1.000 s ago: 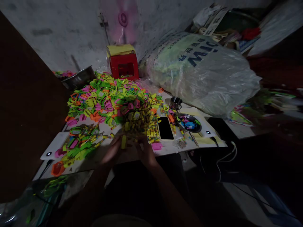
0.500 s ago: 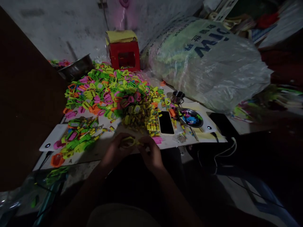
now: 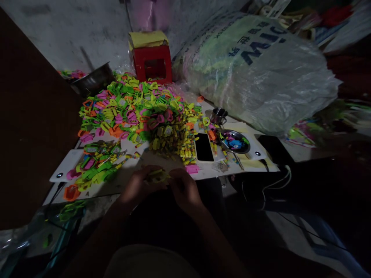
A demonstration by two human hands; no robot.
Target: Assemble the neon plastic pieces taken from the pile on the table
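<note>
My left hand and my right hand meet at the near edge of the white table, both pinching a small yellow plastic piece between them. Just beyond my fingers lies a heap of small yellow pieces. Behind it spreads a large pile of green, pink, orange and yellow plastic clips. A smaller sorted bunch of clips lies left of my left hand. The scene is dim, so the piece's shape is unclear.
A black phone lies right of the yellow heap, with a metal dish of coloured bits and a small metal cup beside it. A big plastic sack, a red stool and a metal bowl stand behind.
My hands drew back from the yellow heap toward the table's near edge, carrying a yellow piece. The camera tilted slightly downward.
</note>
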